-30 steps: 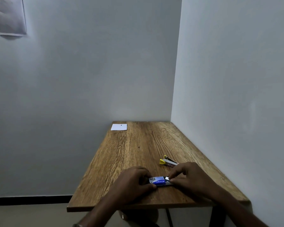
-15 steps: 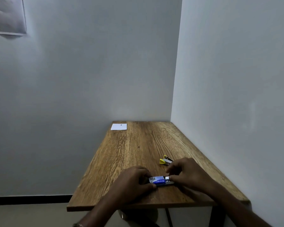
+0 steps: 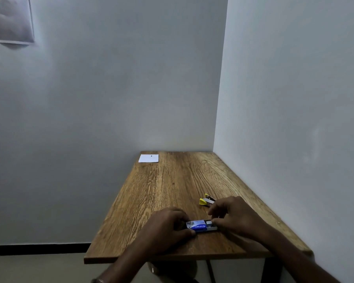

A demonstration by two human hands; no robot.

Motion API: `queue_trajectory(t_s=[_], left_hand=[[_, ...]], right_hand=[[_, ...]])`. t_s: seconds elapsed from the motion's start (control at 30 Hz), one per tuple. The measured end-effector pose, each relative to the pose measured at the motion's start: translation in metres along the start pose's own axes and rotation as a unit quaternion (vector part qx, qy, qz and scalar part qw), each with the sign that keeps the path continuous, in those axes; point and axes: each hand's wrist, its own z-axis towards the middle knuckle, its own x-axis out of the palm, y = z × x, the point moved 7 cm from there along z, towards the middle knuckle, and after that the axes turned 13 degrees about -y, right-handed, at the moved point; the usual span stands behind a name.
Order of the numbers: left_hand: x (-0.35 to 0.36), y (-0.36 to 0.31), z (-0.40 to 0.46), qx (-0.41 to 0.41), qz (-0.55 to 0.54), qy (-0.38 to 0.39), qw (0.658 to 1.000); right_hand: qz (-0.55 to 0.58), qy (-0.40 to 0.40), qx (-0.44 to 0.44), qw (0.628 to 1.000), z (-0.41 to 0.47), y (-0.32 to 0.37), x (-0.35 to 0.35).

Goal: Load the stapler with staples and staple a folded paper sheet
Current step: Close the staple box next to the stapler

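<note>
Wooden tabletop [image 3: 172, 190], grain running away from the camera, pushed into a corner of two pale walls. Near front edge: blue staple box [image 3: 198, 225], lying flat, inner tray [image 3: 211, 227] slid partway out on the right side. Left hand [image 3: 164, 227] curled round the box's left end, thumb along the near side, fingers over the far side, gripping it against the wood. Right hand [image 3: 237, 217] at the box's right end, thumb and fingertips pinched together at the exposed tray; contents of the pinch too small to make out. Just beyond the right hand's knuckles: yellow stapler [image 3: 206, 200], resting on the table, partly hidden by the fingers, apparently hinged open, though not seen clearly. Not touched by either hand as far as could be told. At the far left corner of the table, well apart from everything else: white paper sheet [image 3: 148, 158], flat, with a small dark speck near its top edge; folded or not could not be told. High on the left wall: pale sheet [image 3: 10, 19], hung flat. Below the tabletop: dark table legs [image 3: 272, 270] and a black skirting strip [image 3: 39, 249] along the floor.
</note>
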Motion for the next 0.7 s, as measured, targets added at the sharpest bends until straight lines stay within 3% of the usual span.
queue_trajectory(t_s=[0.43,0.7], left_hand=[[-0.0020,-0.0017,-0.0003,0.000,0.002,-0.001,1.000],[-0.0009,-0.0011,0.0002,-0.003,0.000,0.005,1.000]], right_hand=[[0.028,-0.062,0.024,0.997,-0.0075,-0.0025,0.0036],[-0.002,-0.034,0.005,0.999,-0.0065,-0.0059,0.0011]])
